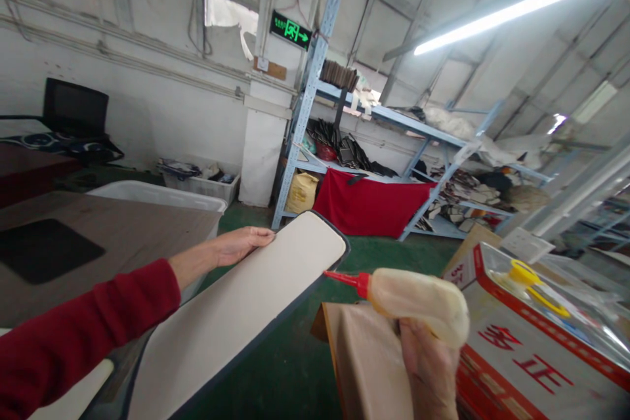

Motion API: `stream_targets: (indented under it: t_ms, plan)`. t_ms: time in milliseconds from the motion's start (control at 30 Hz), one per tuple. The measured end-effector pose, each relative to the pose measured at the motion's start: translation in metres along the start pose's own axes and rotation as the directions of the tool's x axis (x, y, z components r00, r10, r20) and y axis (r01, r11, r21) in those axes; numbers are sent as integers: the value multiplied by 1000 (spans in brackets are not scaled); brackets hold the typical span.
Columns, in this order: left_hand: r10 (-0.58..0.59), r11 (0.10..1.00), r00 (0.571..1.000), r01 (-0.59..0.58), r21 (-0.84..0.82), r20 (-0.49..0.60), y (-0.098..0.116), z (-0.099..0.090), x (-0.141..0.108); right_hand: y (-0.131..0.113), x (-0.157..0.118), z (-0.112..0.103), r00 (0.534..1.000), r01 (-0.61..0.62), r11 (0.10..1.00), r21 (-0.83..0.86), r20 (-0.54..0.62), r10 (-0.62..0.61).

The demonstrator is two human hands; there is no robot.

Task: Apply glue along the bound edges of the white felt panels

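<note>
My left hand (243,244) pinches the left edge of a long white panel (256,295) with rounded corners and a dark border. The panel slants up and away from me, its near end running out of the bottom of the view. In my right hand (429,364) lies a squeeze glue bottle (418,302), pale yellow and held nearly level. Its red nozzle (344,279) points left, with the tip at the panel's right dark edge; whether it touches I cannot tell. Most of the right hand's fingers are hidden behind the bottle.
A big printed metal can (522,348) stands close on my right, beside a brown cardboard box (339,348). To the left is a table (162,223) with a dark mat (46,251). Blue shelving (302,118) with a red cloth (371,202) stands farther back.
</note>
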State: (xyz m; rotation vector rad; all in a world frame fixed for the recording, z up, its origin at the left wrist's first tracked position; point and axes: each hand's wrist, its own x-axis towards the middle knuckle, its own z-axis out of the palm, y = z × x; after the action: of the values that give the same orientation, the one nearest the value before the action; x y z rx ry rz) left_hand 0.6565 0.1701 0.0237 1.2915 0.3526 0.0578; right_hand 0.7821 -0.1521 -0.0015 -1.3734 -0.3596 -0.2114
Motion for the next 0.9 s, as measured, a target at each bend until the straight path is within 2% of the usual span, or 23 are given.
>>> stream_targets:
  t_ms: [133, 333, 533, 700, 900]
  plan:
    - [10, 1000, 1000, -10, -14, -1, -2, -2, 0, -1, 1, 4, 999, 18, 999, 29, 34, -19]
    - [10, 999, 1000, -11, -33, -15, -5, -4, 0, -3, -1, 12, 997, -59, 978, 200, 58, 48]
    - [19, 999, 998, -22, -40, -56, -6, -4, 2, 5, 0, 12, 993, -31, 974, 223, 118, 5]
    - [12, 998, 998, -16, -59, -61, -6, -3, 3, -1, -2, 16, 983, -58, 953, 296, 185, 3]
    - [23, 996, 998, -28, -87, -51, -5, -1, 6, -3, -5, 14, 978, -81, 939, 334, 206, 11]
